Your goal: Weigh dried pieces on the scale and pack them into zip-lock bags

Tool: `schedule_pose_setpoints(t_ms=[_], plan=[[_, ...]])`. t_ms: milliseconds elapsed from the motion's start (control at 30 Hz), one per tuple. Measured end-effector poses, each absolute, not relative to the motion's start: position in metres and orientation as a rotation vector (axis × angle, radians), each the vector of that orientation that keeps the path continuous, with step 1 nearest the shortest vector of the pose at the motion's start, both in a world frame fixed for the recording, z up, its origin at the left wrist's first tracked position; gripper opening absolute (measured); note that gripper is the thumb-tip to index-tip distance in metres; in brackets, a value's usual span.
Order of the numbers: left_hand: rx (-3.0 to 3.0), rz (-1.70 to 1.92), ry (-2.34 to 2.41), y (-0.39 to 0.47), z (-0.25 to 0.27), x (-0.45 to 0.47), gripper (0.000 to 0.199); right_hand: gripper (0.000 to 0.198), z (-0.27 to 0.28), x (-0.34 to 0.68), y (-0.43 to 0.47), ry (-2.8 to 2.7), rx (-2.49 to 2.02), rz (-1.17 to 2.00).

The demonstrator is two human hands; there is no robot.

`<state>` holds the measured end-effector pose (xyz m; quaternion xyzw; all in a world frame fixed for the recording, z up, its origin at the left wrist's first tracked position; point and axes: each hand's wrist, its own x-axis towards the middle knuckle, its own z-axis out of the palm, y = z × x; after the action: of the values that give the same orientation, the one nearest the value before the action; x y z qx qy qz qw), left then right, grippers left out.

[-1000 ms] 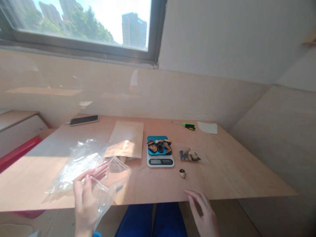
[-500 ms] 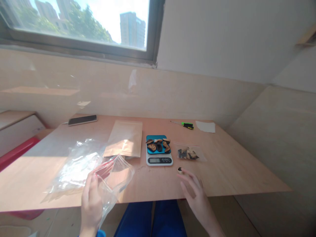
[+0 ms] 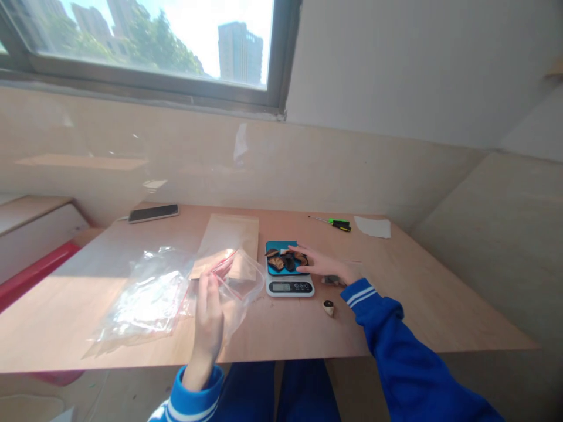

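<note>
My left hand (image 3: pixel 209 313) is closed on the rim of a clear zip bag (image 3: pixel 241 293) with a red seal line, its mouth spread apart. My right hand (image 3: pixel 314 261) reaches over the blue plate of a small digital scale (image 3: pixel 290 287), fingers apart at the right side of several dark brown dried pieces (image 3: pixel 281 261), which look like dried mushroom. Whether the fingertips touch them I cannot tell. One loose pale-and-dark piece (image 3: pixel 328 307) lies on the table, right of the scale. A small filled clear bag (image 3: pixel 333 280) is partly hidden under my right wrist.
A stack of clear bags (image 3: pixel 145 299) lies at left, beside a brown kraft pouch (image 3: pixel 233 234). Toward the back are a phone (image 3: pixel 153 213), a green-and-black screwdriver (image 3: pixel 339 224) and a white paper scrap (image 3: pixel 373 227). The table (image 3: pixel 417 299) ends near my legs.
My right hand has left the loose piece on the table and moved up and left onto the scale. My left hand has carried the clear zip bag right, closer to the scale.
</note>
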<state>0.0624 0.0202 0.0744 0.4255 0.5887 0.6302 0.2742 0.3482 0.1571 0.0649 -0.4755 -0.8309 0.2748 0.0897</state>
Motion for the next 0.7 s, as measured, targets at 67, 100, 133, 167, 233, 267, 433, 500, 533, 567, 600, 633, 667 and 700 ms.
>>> schedule_pose_setpoints(t_ms=[67,100,133,167,233,267,433,500,533,567,600,633,667,700], plan=[[1.175,1.688,1.420,0.025,0.079,0.071,0.042,0.061,0.060,0.347,0.157,-2.438,-1.359,0.782],[1.163,1.683,1.336,0.026,0.080,0.075,0.043,0.060,0.059,0.347,0.156,-2.417,-1.341,0.755],[1.135,1.679,1.283,0.026,0.080,0.080,0.044,0.059,0.057,0.346,0.155,-2.394,-1.332,0.725],[1.089,1.676,1.243,0.026,0.079,0.083,0.045,0.058,0.056,0.346,0.154,-2.369,-1.331,0.699],[0.977,1.655,1.198,0.024,0.074,0.090,0.047,0.059,0.052,0.346,0.152,-2.320,-1.347,0.669],[0.932,1.641,1.175,0.024,0.071,0.093,0.048,0.060,0.050,0.346,0.152,-2.297,-1.362,0.660],[0.908,1.616,1.107,0.020,0.059,0.098,0.045,0.068,0.039,0.348,0.155,-2.215,-1.408,0.635],[0.918,1.624,1.104,0.019,0.058,0.098,0.044,0.066,0.037,0.348,0.155,-2.195,-1.397,0.643],[0.916,1.626,1.102,0.019,0.058,0.098,0.043,0.065,0.037,0.347,0.155,-2.181,-1.391,0.653],[0.908,1.628,1.096,0.019,0.058,0.098,0.043,0.064,0.037,0.346,0.154,-2.161,-1.385,0.666],[0.896,1.631,1.088,0.019,0.058,0.097,0.043,0.063,0.038,0.346,0.153,-2.139,-1.377,0.682],[0.880,1.637,1.080,0.019,0.058,0.097,0.043,0.062,0.038,0.345,0.152,-2.114,-1.366,0.702],[0.864,1.641,1.075,0.018,0.058,0.097,0.043,0.062,0.039,0.345,0.151,-2.087,-1.355,0.723],[0.849,1.646,1.074,0.018,0.057,0.097,0.043,0.061,0.038,0.346,0.150,-2.060,-1.347,0.743]])
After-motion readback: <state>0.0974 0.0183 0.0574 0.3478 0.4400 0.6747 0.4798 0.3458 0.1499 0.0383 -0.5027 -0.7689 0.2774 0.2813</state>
